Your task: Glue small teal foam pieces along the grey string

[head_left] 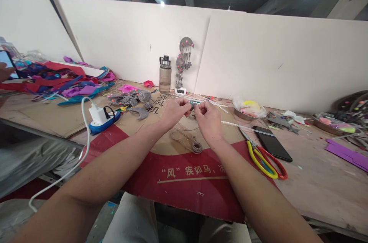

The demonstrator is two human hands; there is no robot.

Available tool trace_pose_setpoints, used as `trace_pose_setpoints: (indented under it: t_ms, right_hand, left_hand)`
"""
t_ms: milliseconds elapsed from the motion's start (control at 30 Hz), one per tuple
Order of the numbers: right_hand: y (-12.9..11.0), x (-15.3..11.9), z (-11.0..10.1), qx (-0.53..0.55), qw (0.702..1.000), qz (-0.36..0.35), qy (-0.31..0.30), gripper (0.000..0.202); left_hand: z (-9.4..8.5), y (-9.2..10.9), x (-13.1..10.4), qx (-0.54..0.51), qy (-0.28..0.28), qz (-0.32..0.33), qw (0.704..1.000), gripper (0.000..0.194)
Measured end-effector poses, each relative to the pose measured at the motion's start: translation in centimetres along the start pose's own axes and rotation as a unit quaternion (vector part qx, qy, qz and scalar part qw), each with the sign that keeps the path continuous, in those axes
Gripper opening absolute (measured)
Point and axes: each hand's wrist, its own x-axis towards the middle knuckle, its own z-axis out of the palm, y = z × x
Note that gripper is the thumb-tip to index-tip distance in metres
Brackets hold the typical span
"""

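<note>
My left hand (177,112) and my right hand (209,120) meet over the cardboard, fingertips pinched. Between them is a small dark-green piece (193,103), with both hands closed on it; its exact kind is too small to make out. A coil of grey-brown cord (196,146) lies just below the hands, with a loose loop on its left. To the right of my right hand a thin white strip (244,126) reaches toward the phone; whether that hand touches it I cannot tell. Scissors (263,158) with one yellow and one red handle rest beside my right forearm.
A black phone (272,143) lies at right. Grey felt pieces (138,112), a blue power strip (105,122) with a white cable, and a heap of coloured scraps (71,82) are at left. A bottle (165,76) and a hanging moon ornament (186,45) are by the white board.
</note>
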Motion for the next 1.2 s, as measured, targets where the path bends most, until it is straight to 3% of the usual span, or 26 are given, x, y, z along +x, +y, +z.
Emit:
trace_pose_setpoints:
  t_ms: [167, 333, 567, 700, 800, 900, 1067, 1200]
  right_hand:
    - [0.0, -0.1, -0.1, 0.013, 1.0, 0.008, 0.001, 0.01]
    - [0.2, 0.1, -0.1, 0.047, 0.998, 0.024, -0.024, 0.016]
    - [1.0, 0.5, -0.4, 0.092, 0.992, 0.072, -0.056, 0.017]
    - [1.4, 0.6, -0.6, 0.061, 0.994, 0.055, -0.074, 0.016]
    - [1.6, 0.5, -0.7, 0.017, 0.996, 0.02, -0.083, 0.014]
    - [1.5, 0.4, -0.7, -0.041, 0.996, -0.007, -0.085, 0.011]
    - [1.6, 0.1, -0.6, -0.122, 0.986, -0.078, -0.081, 0.007]
    - [1.5, -0.2, -0.5, -0.1, 0.986, -0.101, -0.089, 0.009]
  left_hand:
    - [0.1, -0.3, 0.2, -0.049, -0.007, -0.012, 0.999, 0.011]
    - [0.2, -0.2, 0.1, -0.103, -0.025, -0.043, 0.993, 0.014]
    - [-1.2, 0.9, 0.3, -0.17, -0.145, -0.131, 0.966, 0.016]
    - [-1.9, 1.3, 0.5, -0.125, -0.134, -0.133, 0.974, 0.02]
    - [-2.0, 1.7, 0.3, -0.035, -0.112, -0.078, 0.99, 0.019]
    - [-1.8, 1.8, 0.1, 0.05, -0.128, -0.03, 0.99, 0.013]
    - [-1.6, 1.1, 0.1, 0.1, -0.129, -0.025, 0.986, 0.008]
    - [-1.6, 0.2, 0.2, 0.148, -0.097, -0.007, 0.984, 0.006]
